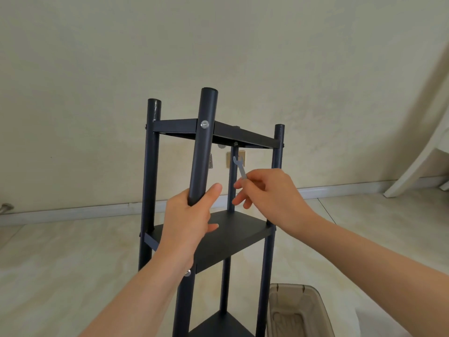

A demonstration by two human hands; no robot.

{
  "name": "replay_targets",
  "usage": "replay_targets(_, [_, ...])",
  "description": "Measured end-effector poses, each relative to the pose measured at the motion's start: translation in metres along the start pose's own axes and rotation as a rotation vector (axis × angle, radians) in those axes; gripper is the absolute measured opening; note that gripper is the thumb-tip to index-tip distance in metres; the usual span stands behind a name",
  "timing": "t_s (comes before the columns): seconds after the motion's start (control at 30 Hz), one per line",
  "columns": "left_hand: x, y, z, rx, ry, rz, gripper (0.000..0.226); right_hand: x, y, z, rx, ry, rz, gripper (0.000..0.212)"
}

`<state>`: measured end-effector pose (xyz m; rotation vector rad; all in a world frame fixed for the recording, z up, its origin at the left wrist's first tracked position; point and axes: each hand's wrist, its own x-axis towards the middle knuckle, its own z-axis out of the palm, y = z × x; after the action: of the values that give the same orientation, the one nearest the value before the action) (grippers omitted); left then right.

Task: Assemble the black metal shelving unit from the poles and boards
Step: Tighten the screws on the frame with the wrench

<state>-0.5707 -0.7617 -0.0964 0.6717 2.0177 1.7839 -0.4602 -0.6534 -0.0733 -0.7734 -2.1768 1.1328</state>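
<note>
Three boards (233, 237) sit fixed between four poles (150, 166), the shelving unit (243, 136) standing on the floor (73, 263); I judge only bolt-tightening remains. My left hand (189, 220) grips the near pole (204, 142), my right hand (272, 193) pinches a wrench (241, 169).

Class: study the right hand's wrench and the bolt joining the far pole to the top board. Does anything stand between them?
Nothing visible does. The wrench in the right hand points up toward the bolt across a clear gap; the near pole, in the left hand, stands aside.
</note>
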Motion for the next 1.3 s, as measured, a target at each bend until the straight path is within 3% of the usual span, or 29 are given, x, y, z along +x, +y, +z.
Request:
replay_targets(0.27, [-0.005, -0.001, -0.01, -0.035, -0.136, -0.022, 0.045, 0.01, -0.012, 0.004, 0.054, 0.072, 0.01, 0.027])
replay_targets(0.47, [-0.008, -0.002, -0.02, 0.003, -0.206, 0.03, 0.047, 0.015, -0.029, 0.013, 0.198, 0.022, 0.095, 0.026])
replay_targets(0.83, [-0.013, -0.01, -0.033, 0.059, -0.261, 0.178, 0.058, 0.017, -0.038, 0.025, 0.307, -0.019, 0.015, 0.021])
replay_targets(1.1, [-0.011, -0.012, -0.035, 0.069, -0.297, 0.159, 0.064, 0.02, -0.042, 0.027, 0.29, -0.035, -0.093, 0.034])
replay_targets(1.23, [-0.01, -0.013, -0.037, 0.069, -0.298, 0.145, 0.064, 0.023, -0.041, 0.027, 0.299, -0.053, -0.115, 0.023])
replay_targets(1.3, [-0.01, -0.013, -0.037, 0.069, -0.301, 0.134, 0.063, 0.024, -0.041, 0.028, 0.298, -0.056, -0.131, 0.029])
